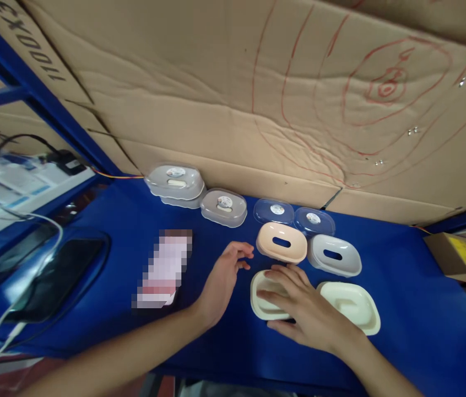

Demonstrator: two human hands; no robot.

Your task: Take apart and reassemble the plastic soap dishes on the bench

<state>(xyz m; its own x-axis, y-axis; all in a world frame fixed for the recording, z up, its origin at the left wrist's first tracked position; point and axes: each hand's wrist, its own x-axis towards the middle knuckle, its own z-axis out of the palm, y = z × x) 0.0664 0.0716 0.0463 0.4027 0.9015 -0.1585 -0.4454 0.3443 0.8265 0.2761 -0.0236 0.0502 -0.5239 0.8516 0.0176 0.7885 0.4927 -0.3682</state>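
A cream oval soap-dish-like tray (260, 300) lies on the blue table, partly hidden under my right hand (299, 309). The fingers of that hand are spread across the tray, with the thumb at its front edge; a firm grip does not show. Left of the tray, my left hand (225, 281) hovers with fingers loosely bent and apart, holding nothing. Beyond my hands sits a peach oval piece (264, 251) with a slot, beside a light grey slotted one (346, 262). A second cream tray (367, 314) rests to the right of my right hand.
Clear lids with round stickers (274, 212) lie along the cardboard wall (216, 110). Farther left are a lidded grey box (225, 207) and a lidded stack (175, 182). A blurred-out phone (164, 267), dark phone (63, 275) and cables occupy the left; a cardboard box (460, 259) stands right.
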